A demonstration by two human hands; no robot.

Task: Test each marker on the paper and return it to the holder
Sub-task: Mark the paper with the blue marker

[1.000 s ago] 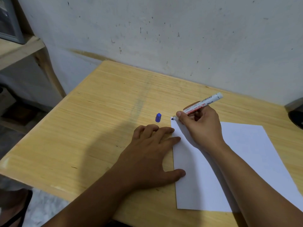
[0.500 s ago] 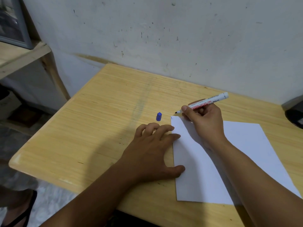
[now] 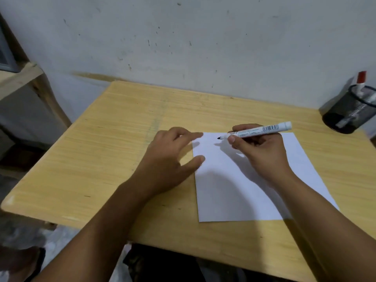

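Observation:
A white sheet of paper (image 3: 234, 190) lies on the wooden table (image 3: 101, 155). My right hand (image 3: 262, 151) grips an uncapped white marker (image 3: 256, 132) almost level, its dark tip pointing left just above the paper's top left part. My left hand (image 3: 168, 159) hovers at the paper's left edge with fingers spread, forefinger and thumb reaching over the edge. The marker's blue cap is not visible. A black mesh holder (image 3: 345, 112) stands at the far right of the table with a red-capped marker (image 3: 361, 80) sticking out of it.
A stained wall runs right behind the table. A wooden shelf frame (image 3: 24, 78) stands to the left, beyond the table's left edge. The table's near edge sits just above my forearms.
The marker tip has left the paper's top left corner and moved right above the sheet. My left hand has lifted and shifted forward, now covering the spot where the blue cap lay. The holder has come into view.

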